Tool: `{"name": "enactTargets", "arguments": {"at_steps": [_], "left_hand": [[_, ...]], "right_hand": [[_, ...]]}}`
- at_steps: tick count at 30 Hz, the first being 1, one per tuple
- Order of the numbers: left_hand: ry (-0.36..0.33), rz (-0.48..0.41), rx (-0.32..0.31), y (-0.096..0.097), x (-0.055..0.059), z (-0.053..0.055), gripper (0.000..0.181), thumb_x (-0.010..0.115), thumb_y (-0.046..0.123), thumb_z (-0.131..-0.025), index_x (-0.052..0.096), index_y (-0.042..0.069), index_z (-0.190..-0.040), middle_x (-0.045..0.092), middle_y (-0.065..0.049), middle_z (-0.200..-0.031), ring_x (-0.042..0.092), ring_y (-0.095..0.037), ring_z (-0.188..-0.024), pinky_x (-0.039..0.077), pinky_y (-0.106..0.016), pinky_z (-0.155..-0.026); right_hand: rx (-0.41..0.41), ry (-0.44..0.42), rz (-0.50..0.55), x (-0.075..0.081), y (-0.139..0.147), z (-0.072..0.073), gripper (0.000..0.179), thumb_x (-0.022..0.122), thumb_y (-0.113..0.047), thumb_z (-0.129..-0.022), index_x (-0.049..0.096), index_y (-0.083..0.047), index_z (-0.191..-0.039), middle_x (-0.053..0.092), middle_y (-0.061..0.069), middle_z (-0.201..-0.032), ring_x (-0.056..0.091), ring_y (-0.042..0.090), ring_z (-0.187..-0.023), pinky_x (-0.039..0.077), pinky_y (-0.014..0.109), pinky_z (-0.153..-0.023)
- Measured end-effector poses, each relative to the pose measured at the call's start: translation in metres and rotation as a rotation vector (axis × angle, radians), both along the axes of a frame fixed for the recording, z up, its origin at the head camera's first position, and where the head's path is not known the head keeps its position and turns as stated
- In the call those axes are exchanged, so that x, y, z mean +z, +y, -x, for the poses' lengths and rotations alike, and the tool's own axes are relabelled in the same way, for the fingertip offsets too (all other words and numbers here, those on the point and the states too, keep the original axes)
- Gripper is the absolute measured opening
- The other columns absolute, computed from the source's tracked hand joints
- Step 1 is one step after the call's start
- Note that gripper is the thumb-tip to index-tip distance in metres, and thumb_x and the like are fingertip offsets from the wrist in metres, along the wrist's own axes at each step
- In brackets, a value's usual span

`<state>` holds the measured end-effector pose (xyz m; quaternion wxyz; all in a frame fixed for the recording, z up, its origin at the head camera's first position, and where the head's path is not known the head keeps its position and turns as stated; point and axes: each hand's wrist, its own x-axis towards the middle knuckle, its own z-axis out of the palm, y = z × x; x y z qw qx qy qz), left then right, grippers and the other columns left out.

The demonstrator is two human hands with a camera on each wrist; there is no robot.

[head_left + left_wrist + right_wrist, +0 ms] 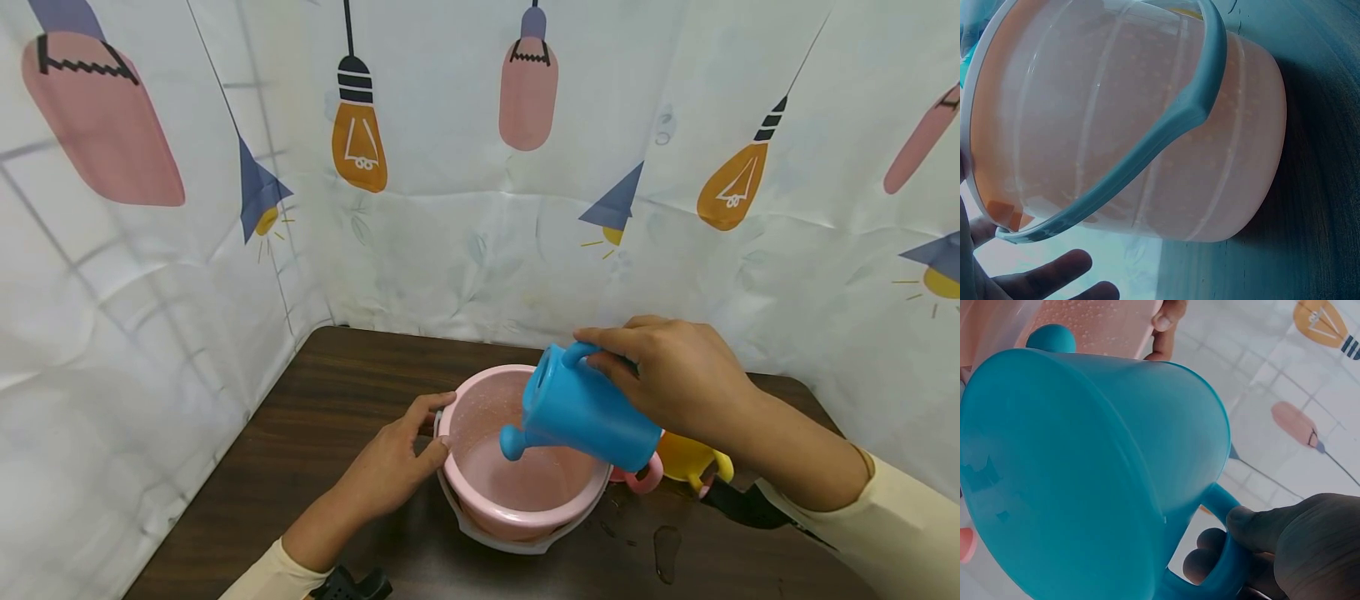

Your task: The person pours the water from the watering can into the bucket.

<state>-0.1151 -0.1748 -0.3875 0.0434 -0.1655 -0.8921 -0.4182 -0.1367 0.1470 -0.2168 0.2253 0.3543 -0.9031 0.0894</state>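
A pink bucket (525, 521) stands upright on the table, its grey carrying handle (1154, 144) hanging down along its side. At the bucket's left rim, my left hand (393, 462) holds on with thumb and forefinger while other fingers spread free in the left wrist view. My right hand (667, 375) grips the loop handle of a blue watering can (592, 421), thumb on one side and fingers through the loop. The can is tipped over the bucket, with its round spout head (512, 442) pointing down inside the rim. Droplets cling to the bucket's inner wall.
Behind the can, on the right, are a yellow piece with a handle (686, 460) and a pink handle (647, 477), partly hidden. Small water puddles (666, 554) lie on the dark wooden table (360, 367). A printed cloth (450, 258) hangs along the back and left.
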Motion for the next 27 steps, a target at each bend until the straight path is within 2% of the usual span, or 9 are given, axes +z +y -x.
{"name": "enactTargets", "arguments": {"at_steps": [18, 27], "left_hand": [[0.017, 0.012, 0.007, 0.001, -0.002, 0.001, 0.051, 0.06, 0.035, -0.099, 0.044, 0.031, -0.148, 0.068, 0.0, -0.123, 0.065, -0.022, -0.114, 0.049, -0.051, -0.089], [0.029, 0.012, 0.01, 0.002, -0.002, 0.001, 0.053, 0.061, 0.031, -0.098, 0.044, 0.03, -0.148, 0.069, -0.001, -0.12, 0.065, -0.022, -0.113, 0.048, -0.051, -0.09]], "right_hand": [[0.0, 0.004, 0.016, -0.001, 0.002, -0.001, 0.038, 0.083, -0.018, -0.087, 0.077, -0.02, -0.124, 0.073, 0.001, -0.088, 0.067, 0.017, -0.073, 0.051, 0.035, -0.054], [-0.034, -0.016, 0.04, -0.002, 0.015, -0.005, 0.039, 0.083, -0.02, -0.087, 0.076, -0.018, -0.125, 0.076, 0.005, -0.099, 0.073, 0.027, -0.086, 0.058, 0.047, -0.067]]}}
